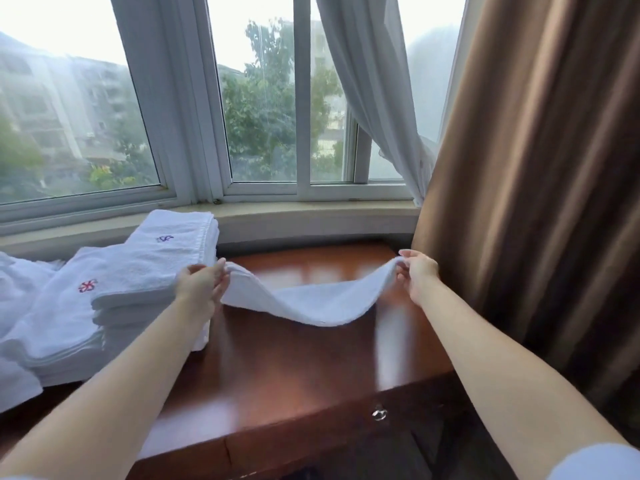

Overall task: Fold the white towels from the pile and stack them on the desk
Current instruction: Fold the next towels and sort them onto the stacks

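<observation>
A white towel (311, 303) hangs slack between the two hands above the desk (284, 368), its middle sagging low toward the glossy brown top; whether it touches the wood cannot be told. The left hand (202, 285) pinches the towel's left end, fingers curled round the cloth, right beside the stack. The right hand (417, 271) pinches the right end, thumb and fingers closed on the edge, close to the brown curtain (540, 188).

Left of the held towel, a stack (145, 271) of folded white towels sits on the desk, the top ones bearing small embroidered marks, one red and one blue. More towels lie in a loose pile (17, 289) at the far left edge.

A round metal knob (379, 414) shows on the desk's front. Behind the desk runs a pale sill (311, 211) under a white-framed window (263, 98), with a sheer white curtain (374, 91) gathered at its right side.
</observation>
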Available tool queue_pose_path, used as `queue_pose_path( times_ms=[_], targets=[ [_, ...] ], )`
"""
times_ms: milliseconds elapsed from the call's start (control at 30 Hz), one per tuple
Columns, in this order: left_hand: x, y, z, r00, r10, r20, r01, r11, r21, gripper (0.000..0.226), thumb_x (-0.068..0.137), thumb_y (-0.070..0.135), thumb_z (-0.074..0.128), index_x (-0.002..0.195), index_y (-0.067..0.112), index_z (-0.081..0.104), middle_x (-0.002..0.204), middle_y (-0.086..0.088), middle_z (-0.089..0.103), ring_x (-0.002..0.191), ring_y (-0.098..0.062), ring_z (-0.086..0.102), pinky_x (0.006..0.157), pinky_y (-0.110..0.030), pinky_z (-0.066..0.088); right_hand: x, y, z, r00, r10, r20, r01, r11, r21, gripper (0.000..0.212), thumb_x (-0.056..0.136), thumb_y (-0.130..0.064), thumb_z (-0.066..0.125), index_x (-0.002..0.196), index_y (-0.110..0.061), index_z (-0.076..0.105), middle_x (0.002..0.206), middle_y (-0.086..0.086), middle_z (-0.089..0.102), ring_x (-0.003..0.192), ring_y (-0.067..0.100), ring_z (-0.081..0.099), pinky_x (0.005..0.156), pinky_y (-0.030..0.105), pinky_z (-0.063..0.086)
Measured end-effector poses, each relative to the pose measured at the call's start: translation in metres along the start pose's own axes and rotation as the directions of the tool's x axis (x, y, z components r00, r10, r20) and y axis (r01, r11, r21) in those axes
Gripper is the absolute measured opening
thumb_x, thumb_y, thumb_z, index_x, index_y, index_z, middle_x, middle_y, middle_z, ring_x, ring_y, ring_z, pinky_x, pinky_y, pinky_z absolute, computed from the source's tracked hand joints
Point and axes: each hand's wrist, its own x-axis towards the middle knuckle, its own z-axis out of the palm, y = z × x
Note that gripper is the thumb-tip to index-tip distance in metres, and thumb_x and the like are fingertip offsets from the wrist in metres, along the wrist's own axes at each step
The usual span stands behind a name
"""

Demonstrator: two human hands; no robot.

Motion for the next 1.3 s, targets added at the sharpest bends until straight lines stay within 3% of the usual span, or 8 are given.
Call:
queue_pose_path(
  times_ms=[233, 333, 500, 667, 767, 867, 967, 1300],
  targets=[
    [-0.020, 0.075, 0.037, 0.996, 0.092, 0.015, -0.078, 0.911, -0.406, 0.026, 0.099, 0.002, 0.045, 0.079, 0.018, 0.046, 0.071, -0.003, 0.052, 0.041, -0.006, 0.056, 0.046, -0.014, 0.051, -0.028, -0.078, 0.014, 0.974, -0.176, -0.145, 0.227, 0.815, 0.532, 0.032, 0.091, 0.011, 0.030, 0.081, -0.007, 0.055, 0.078, 0.010, 0.055, 0.063, 0.018, 0.058, 0.053, 0.019, 0.055],
    [-0.022, 0.081, 0.036, 0.996, 0.087, -0.033, -0.093, 0.899, -0.429, 0.024, 0.098, 0.000, 0.047, 0.081, 0.018, 0.048, 0.072, -0.004, 0.053, 0.051, -0.009, 0.055, 0.047, -0.015, 0.051, -0.035, -0.086, 0.012, 0.919, -0.241, -0.311, 0.373, 0.786, 0.493, 0.029, 0.087, 0.010, 0.037, 0.095, -0.005, 0.060, 0.072, 0.005, 0.058, 0.059, 0.012, 0.059, 0.054, 0.016, 0.053],
    [-0.001, 0.089, 0.038, 0.988, -0.095, -0.122, 0.047, 0.936, -0.349, 0.024, 0.091, -0.007, 0.045, 0.084, 0.015, 0.052, 0.033, 0.001, 0.049, 0.025, -0.006, 0.044, 0.034, -0.015, 0.042, -0.026, -0.081, 0.029, 0.728, -0.487, -0.483, 0.619, 0.770, 0.155, 0.033, 0.084, 0.000, 0.036, 0.090, -0.016, 0.064, 0.066, -0.013, 0.059, 0.051, -0.009, 0.058, 0.054, 0.009, 0.046],
    [0.027, 0.050, 0.020, 0.964, -0.225, -0.142, 0.226, 0.974, -0.010, 0.030, 0.098, -0.003, 0.031, 0.071, 0.006, 0.043, 0.027, -0.002, 0.043, 0.020, -0.007, 0.042, 0.027, -0.017, 0.038, 0.033, -0.037, 0.027, 0.886, -0.348, -0.307, 0.326, 0.937, -0.123, 0.028, 0.080, 0.001, 0.040, 0.078, -0.018, 0.060, 0.090, 0.008, 0.065, 0.092, 0.028, 0.064, 0.082, 0.034, 0.050],
    [0.041, 0.024, 0.012, 0.957, -0.232, -0.175, 0.251, 0.963, 0.099, 0.019, 0.099, -0.003, 0.034, 0.087, -0.001, 0.049, 0.032, -0.008, 0.050, 0.025, -0.011, 0.050, 0.031, -0.020, 0.045, 0.062, 0.000, 0.018, 0.914, -0.334, -0.230, 0.238, 0.901, -0.363, 0.024, 0.081, -0.005, 0.048, 0.077, -0.022, 0.065, 0.093, 0.007, 0.069, 0.086, 0.025, 0.062, 0.078, 0.029, 0.048],
    [0.055, 0.005, 0.018, 0.973, -0.175, -0.153, 0.187, 0.980, 0.069, 0.029, 0.095, -0.007, 0.036, 0.122, -0.001, 0.047, 0.060, -0.018, 0.057, 0.046, -0.020, 0.059, 0.063, -0.031, 0.057, 0.084, 0.019, 0.018, 0.911, -0.368, -0.186, 0.271, 0.874, -0.404, 0.024, 0.081, -0.007, 0.047, 0.078, -0.023, 0.064, 0.091, 0.003, 0.069, 0.088, 0.022, 0.062, 0.080, 0.028, 0.047],
    [0.066, -0.002, 0.027, 0.990, -0.044, -0.130, 0.050, 0.998, 0.038, 0.019, 0.092, -0.010, 0.038, 0.096, 0.003, 0.051, 0.081, -0.017, 0.052, 0.059, -0.022, 0.060, 0.068, -0.035, 0.054, 0.097, 0.019, 0.025, 0.876, -0.444, -0.186, 0.356, 0.857, -0.373, 0.024, 0.083, -0.006, 0.044, 0.078, -0.022, 0.061, 0.081, -0.003, 0.063, 0.086, 0.019, 0.058, 0.079, 0.026, 0.043],
    [0.061, -0.082, -0.030, 0.919, -0.231, -0.320, 0.247, 0.969, 0.007, 0.014, 0.085, 0.000, 0.037, 0.081, 0.008, 0.048, 0.077, -0.008, 0.048, 0.063, -0.018, 0.050, 0.053, -0.025, 0.050, 0.075, 0.097, -0.018, 0.792, -0.279, -0.543, 0.121, 0.943, -0.309, 0.027, 0.081, -0.005, 0.037, 0.082, -0.008, 0.063, 0.081, 0.007, 0.059, 0.078, 0.025, 0.051, 0.067, 0.029, 0.036]
  ],
)
